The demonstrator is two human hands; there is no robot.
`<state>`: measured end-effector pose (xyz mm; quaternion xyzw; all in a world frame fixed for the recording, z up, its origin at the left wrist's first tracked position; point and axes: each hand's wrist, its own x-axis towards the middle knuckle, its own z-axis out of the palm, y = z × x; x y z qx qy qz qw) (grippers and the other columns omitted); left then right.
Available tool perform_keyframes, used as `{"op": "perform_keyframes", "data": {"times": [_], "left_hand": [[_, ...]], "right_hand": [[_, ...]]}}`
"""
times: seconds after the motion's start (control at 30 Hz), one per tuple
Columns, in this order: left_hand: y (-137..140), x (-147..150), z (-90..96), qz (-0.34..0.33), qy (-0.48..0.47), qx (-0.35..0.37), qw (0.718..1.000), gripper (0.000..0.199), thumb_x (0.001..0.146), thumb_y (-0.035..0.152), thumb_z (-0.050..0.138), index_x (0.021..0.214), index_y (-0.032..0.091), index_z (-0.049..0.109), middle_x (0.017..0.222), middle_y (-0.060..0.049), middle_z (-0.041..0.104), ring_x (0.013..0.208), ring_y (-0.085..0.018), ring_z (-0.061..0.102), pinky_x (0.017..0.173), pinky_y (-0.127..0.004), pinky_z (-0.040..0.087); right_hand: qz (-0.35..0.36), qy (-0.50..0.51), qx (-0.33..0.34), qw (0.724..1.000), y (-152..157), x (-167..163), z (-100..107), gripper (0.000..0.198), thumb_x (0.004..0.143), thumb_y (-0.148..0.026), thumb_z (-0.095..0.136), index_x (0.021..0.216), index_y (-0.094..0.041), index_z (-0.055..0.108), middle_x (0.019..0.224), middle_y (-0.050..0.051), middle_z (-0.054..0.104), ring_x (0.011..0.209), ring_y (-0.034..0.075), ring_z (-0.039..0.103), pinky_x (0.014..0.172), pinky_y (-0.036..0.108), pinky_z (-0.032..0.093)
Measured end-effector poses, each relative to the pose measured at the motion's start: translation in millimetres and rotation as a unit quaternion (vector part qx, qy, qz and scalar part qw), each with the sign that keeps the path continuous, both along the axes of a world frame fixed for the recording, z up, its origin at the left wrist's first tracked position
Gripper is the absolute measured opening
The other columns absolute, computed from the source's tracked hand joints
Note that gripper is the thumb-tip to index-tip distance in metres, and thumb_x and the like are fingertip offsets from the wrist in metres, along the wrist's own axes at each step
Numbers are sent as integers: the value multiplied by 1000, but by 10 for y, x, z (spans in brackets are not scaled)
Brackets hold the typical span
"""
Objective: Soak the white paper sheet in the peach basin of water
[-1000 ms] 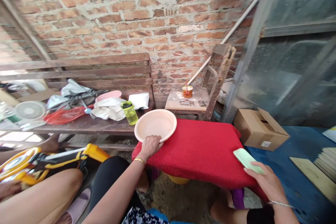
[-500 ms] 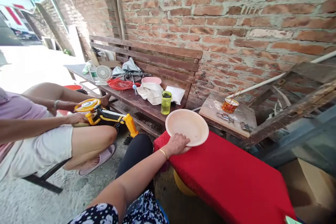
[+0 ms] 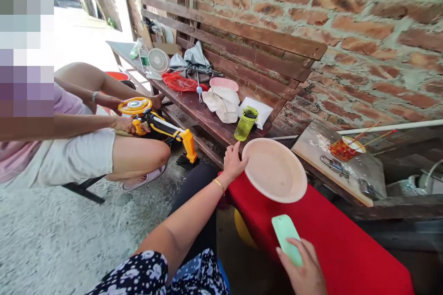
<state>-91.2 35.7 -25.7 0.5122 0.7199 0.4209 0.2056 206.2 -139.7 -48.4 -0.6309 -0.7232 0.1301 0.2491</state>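
My left hand (image 3: 234,164) is beside the left rim of a pale pink basin (image 3: 275,170), its fingers partly spread and gripping nothing. Whether it touches the rim I cannot tell. The basin sits on the far end of a red-covered table (image 3: 360,239) and holds nothing I can make out. Lower right, my right hand (image 3: 304,262) grips a flat mint-green slab (image 3: 286,235) with rounded corners and a small dark spot near one end, above the red cloth. Just beyond the basin, a lime-green bottle (image 3: 246,124) with a dark lid stands on the wooden bench.
The wooden bench (image 3: 187,101) carries a white fan (image 3: 158,60), a red bag (image 3: 183,82), cloths and a pink container (image 3: 224,84). A board (image 3: 308,147) at right holds a paper cup (image 3: 346,148) and padlocks. On the left, a seated person holds a yellow toy excavator (image 3: 162,124).
My left hand has shifted from the basin's near rim to its left side. My right hand has entered with the mint-green slab. The view has turned and tilted down.
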Motion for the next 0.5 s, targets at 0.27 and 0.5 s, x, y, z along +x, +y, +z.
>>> {"op": "perform_keyframes", "data": {"times": [0.27, 0.5], "left_hand": [[76, 49, -101, -108, -94, -7, 990, 66, 85, 18, 56, 148, 17, 38, 146, -13, 51, 135, -26, 47, 115, -38, 35], [61, 95, -97, -103, -104, -10, 989, 68, 84, 19, 56, 149, 18, 36, 146, -13, 51, 135, -27, 47, 115, -39, 36]], "right_hand": [[155, -96, 19, 983, 481, -1391, 49, 30, 88, -32, 58, 117, -30, 65, 107, 8, 58, 89, 25, 58, 83, 42, 51], [28, -56, -75, 995, 103, -280, -122, 40, 86, -57, 54, 118, -34, 64, 111, 7, 60, 91, 26, 66, 76, 40, 56]]}}
